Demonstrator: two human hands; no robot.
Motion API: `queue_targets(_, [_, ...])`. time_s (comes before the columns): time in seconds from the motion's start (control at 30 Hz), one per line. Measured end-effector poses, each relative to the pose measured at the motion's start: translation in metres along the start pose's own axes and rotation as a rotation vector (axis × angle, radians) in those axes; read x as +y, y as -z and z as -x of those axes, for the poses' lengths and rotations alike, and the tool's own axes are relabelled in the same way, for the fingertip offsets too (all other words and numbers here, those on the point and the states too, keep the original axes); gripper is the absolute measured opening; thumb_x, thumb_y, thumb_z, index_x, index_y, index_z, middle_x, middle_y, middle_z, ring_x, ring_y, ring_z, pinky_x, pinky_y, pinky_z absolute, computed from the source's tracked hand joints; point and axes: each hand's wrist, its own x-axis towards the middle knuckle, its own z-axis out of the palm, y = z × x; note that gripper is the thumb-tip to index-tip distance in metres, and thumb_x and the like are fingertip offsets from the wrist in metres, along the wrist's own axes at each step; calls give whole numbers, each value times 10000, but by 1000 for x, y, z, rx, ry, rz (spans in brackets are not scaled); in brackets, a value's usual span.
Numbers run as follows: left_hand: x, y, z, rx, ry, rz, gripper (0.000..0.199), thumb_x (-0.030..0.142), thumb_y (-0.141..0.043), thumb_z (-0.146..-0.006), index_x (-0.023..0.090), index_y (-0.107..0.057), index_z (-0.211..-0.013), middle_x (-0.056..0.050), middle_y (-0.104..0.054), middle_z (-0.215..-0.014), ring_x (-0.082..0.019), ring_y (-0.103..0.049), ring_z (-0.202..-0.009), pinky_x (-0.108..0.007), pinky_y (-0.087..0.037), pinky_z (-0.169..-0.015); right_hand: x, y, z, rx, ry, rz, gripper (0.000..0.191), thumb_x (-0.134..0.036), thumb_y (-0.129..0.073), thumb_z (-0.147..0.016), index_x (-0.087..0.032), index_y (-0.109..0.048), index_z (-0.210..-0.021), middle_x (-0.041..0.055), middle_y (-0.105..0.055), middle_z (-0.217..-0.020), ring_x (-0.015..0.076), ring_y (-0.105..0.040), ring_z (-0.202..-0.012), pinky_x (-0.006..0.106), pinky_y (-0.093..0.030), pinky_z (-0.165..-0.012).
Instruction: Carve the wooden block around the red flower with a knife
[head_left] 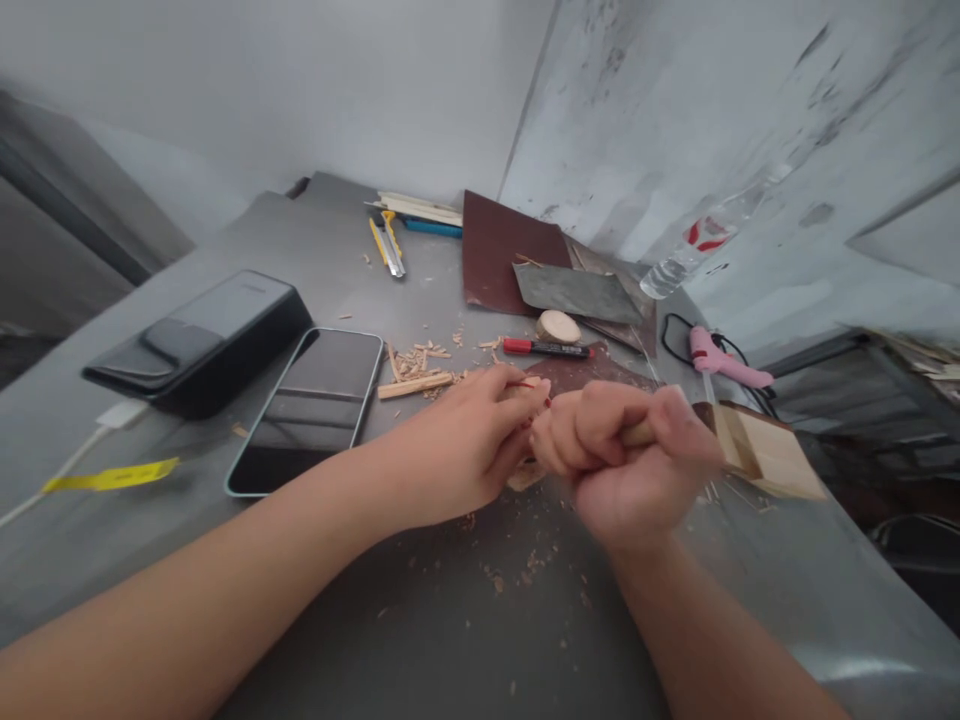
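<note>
My left hand [476, 435] is closed around a small pale wooden piece [525, 474], mostly hidden under the fingers, with a thin red mark or strip at its top. Close against it on the right, my right hand [626, 445] is wrapped round a wooden handle [639, 433]; the tool's working end is hidden between the hands. Wood shavings [420, 362] and a split stick [415, 386] lie just beyond my left hand. Behind the hands are a red and black marker [547, 348] and a round wooden disc [558, 326].
On the grey table [450, 620] are a phone [311, 400], a black device [202, 340], a yellow cutter [388, 245], brown sheets [510, 250] and grey sandpaper [577, 292]. At the right are a bottle [697, 245], a pink glue gun [724, 362] and a wooden block [772, 455].
</note>
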Motion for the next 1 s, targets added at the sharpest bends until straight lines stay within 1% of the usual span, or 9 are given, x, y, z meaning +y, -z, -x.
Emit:
queue_targets(0.13, [2, 1, -1, 11, -10, 9, 257, 227, -466, -1079, 211, -718, -1129, -155, -592, -1410, -312, -588, -1321, -547, -494, -1154, 6, 1, -8, 71, -43, -45, 657, -678, -551, -956, -250, -317, -516, -60, -212, -444, 106, -165, -355, 306, -177, -358])
queue_targets(0.27, [2, 2, -3, -7, -18, 14, 275, 212, -453, -1087, 201, -723, -1142, -161, -614, -1344, -310, -603, -1266, -535, -514, -1115, 12, 2, -13, 167, -111, -124, 676, -686, -562, -961, -248, -309, -513, -74, -192, -439, 88, -110, -346, 286, -109, -329])
queue_targets(0.43, [2, 3, -3, -21, 28, 33, 288, 253, -454, -1103, 171, -704, -1217, -174, -592, -1359, -301, -594, -1278, -517, -480, -1153, 13, 20, -16, 139, -171, -219, 655, -675, -468, -994, -256, -292, -523, -84, -155, -447, 90, -76, -339, 262, -104, -316])
queue_targets(0.53, [1, 4, -2, 13, 55, 69, 339, 265, -438, -1110, 167, -657, -1349, -175, -588, -1386, -278, -611, -1273, -479, -501, -1144, 10, 33, -16, 83, -170, -251, 627, -638, -504, -966, -253, -267, -532, -83, -166, -443, 92, -87, -330, 255, -145, -302])
queue_targets(0.6, [-1, 3, -1, 48, 86, 75, 371, 250, -468, -1091, 173, -645, -1408, -168, -602, -1364, -260, -651, -1200, -456, -541, -1096, 8, 36, -13, 41, -148, -261, 593, -585, -543, -945, -245, -263, -547, -78, -184, -452, 92, -115, -342, 250, -172, -317])
queue_targets(0.67, [-4, 2, -1, 82, 136, 53, 421, 250, -521, -1058, 165, -631, -1455, -168, -615, -1332, -259, -674, -1143, -462, -558, -1070, 4, 33, -9, 0, -105, -244, 558, -553, -545, -936, -239, -270, -566, -72, -194, -466, 95, -136, -367, 259, -186, -343])
queue_targets(0.8, [-7, 0, -2, 126, 210, -9, 539, 327, -554, -1028, 148, -576, -1536, -166, -616, -1227, -288, -674, -1088, -515, -559, -1046, -4, 14, 1, -63, -17, -138, 518, -529, -466, -981, -234, -298, -589, -63, -206, -495, 106, -169, -411, 288, -211, -400])
queue_targets(0.9, [-6, -1, -3, 123, 223, -19, 545, 350, -531, -1030, 141, -577, -1531, -158, -598, -1184, -281, -670, -1030, -509, -564, -1013, -8, 2, 10, -4, -11, -95, 518, -484, -519, -978, -224, -309, -582, -62, -225, -505, 103, -198, -434, 300, -226, -447])
queue_targets(1.0, [-4, 0, -3, 99, 231, -26, 466, 355, -497, -1048, 149, -625, -1446, -159, -589, -1192, -281, -664, -1024, -505, -561, -1006, -10, -5, 16, 47, -14, -62, 578, -505, -632, -956, -217, -300, -580, -60, -251, -525, 103, -224, -458, 315, -230, -471])
